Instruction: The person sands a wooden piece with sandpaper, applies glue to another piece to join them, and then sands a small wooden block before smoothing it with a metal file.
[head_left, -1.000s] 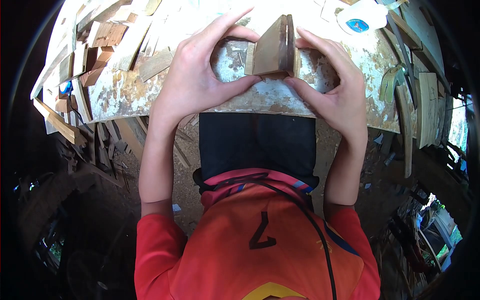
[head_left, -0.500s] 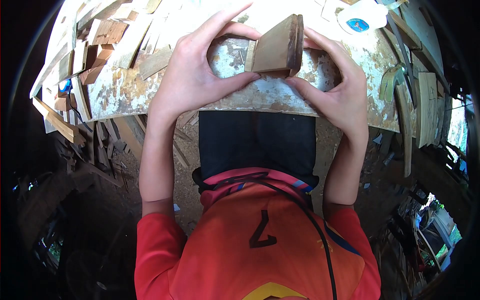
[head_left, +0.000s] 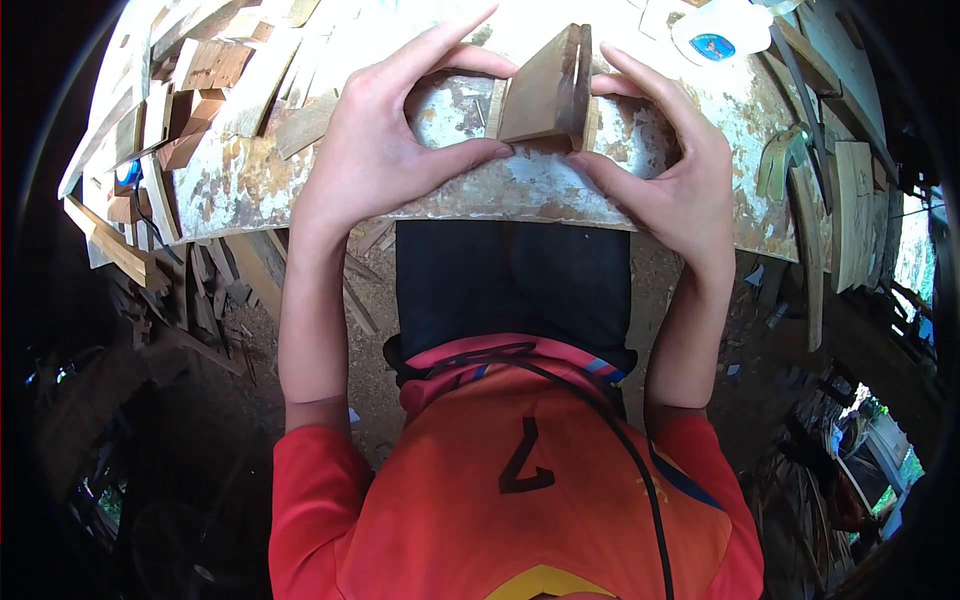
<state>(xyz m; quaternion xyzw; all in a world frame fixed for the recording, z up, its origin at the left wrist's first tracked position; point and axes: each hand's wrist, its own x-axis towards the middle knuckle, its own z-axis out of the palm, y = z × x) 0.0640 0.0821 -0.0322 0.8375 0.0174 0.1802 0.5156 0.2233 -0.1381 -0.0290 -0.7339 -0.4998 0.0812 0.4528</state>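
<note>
A small wooden assembly [head_left: 540, 98] of upright boards stands on the paint-worn bench near its front edge. My left hand [head_left: 395, 140] curves around its left side, with thumb and fingertips at the left end piece. On the other side, my right hand [head_left: 680, 150] curves with its thumb by the lower right corner and its fingers beside the right end. The two upright boards touch or nearly touch at the top, with a thin gap between them. The hidden far side of the assembly cannot be seen.
Wood offcuts [head_left: 215, 65] lie piled at the bench's left. A white bottle with a blue label [head_left: 712, 46] stands at the back right, near a green-handled tool [head_left: 775, 168] and long wooden strips [head_left: 852, 215]. The bench's front edge [head_left: 520, 215] runs before my body.
The upright boards have shifted slightly left, and a pale end piece now shows at their right. My right fingers have moved a little and look farther from the boards.
</note>
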